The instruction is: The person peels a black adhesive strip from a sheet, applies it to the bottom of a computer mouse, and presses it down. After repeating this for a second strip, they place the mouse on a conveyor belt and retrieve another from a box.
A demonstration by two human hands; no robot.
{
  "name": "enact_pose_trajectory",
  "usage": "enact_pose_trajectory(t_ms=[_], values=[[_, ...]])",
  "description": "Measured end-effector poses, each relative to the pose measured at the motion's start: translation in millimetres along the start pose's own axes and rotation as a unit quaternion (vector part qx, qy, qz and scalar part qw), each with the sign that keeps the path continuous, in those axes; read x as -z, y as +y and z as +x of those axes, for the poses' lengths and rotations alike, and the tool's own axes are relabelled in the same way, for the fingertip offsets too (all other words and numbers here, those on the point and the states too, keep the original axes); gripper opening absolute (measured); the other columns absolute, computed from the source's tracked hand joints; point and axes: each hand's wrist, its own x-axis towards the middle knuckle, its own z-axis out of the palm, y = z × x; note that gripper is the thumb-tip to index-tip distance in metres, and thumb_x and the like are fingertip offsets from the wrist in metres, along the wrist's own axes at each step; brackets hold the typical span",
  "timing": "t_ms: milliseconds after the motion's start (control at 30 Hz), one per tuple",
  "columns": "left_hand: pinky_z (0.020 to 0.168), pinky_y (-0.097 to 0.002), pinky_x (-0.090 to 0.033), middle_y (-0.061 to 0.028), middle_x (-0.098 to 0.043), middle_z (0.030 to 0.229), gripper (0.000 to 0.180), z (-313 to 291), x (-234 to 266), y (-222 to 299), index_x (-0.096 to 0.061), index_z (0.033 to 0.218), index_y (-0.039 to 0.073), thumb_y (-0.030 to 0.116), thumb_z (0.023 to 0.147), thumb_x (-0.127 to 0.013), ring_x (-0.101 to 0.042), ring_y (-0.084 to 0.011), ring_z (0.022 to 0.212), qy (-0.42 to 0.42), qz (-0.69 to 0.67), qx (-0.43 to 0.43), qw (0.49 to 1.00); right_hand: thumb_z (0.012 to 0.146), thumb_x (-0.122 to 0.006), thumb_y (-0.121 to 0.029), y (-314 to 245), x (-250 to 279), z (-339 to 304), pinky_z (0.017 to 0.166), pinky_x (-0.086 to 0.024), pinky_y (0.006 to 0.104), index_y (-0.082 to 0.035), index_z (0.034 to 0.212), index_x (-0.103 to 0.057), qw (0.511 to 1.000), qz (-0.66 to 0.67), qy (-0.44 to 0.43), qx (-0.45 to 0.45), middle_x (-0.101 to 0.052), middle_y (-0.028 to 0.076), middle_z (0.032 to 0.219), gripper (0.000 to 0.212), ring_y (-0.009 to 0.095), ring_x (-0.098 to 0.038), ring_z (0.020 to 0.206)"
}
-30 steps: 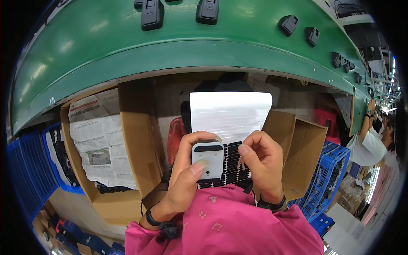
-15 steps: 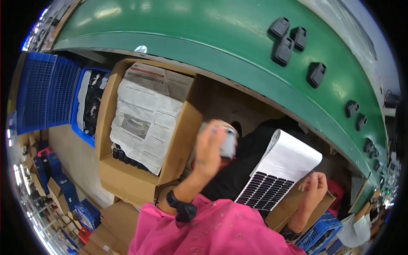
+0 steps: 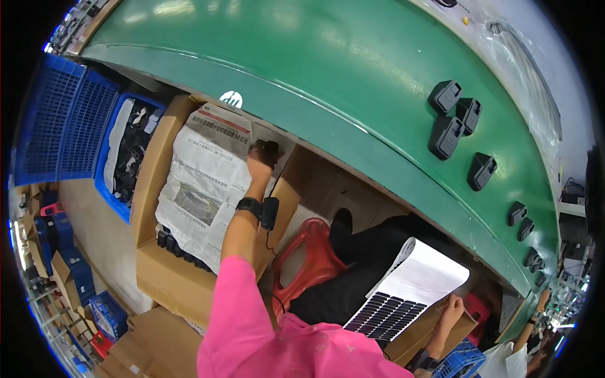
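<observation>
1. Placing looks in hand: we've got the left hand (image 3: pixel 258 165) pinching a small, black plastic device (image 3: pixel 267 150) over the brown cardboard box (image 3: pixel 179 277).
2. Right hand (image 3: pixel 452 309): we can't tell its grip.
3. Next calls for gentle release, we judge.

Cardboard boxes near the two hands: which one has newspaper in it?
The left box, with the left hand over its newspaper. The right box, by the right hand, shows none.
</observation>
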Motion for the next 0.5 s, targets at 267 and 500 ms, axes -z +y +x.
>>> enact_pose_trajectory(t_ms=[267,500], values=[[0.072,-0.0449,-0.051,-0.0166,-0.062,0.089,0.022,37,-42,-62,-0.066,0.087,0.008,0.022,0.070,-0.069,-0.060,-0.0404,0.083,0.117,0.182,-0.269,0.939,0.094,-0.054,-0.014,19,-13,-18,0.039,-0.037,0.0217,-0.002,0.074,-0.051,0.993,-0.111,-0.023,-0.017,-0.052,0.003,0.058,0.023,0.008,-0.047,0.045],[0.072,-0.0468,-0.050,-0.0187,-0.063,0.093,0.018,26,-35,-43,-0.066,0.087,0.008,0.019,0.072,-0.066,-0.060,-0.0401,0.084,0.051,0.165,-0.260,0.950,0.089,-0.059,-0.011,17,-36,-9,0.048,-0.041,0.0229,0.009,0.092,-0.060,0.979,-0.178,-0.054,0.080,-0.062,0.007,0.072,0.020,0.008,-0.054,0.055]])
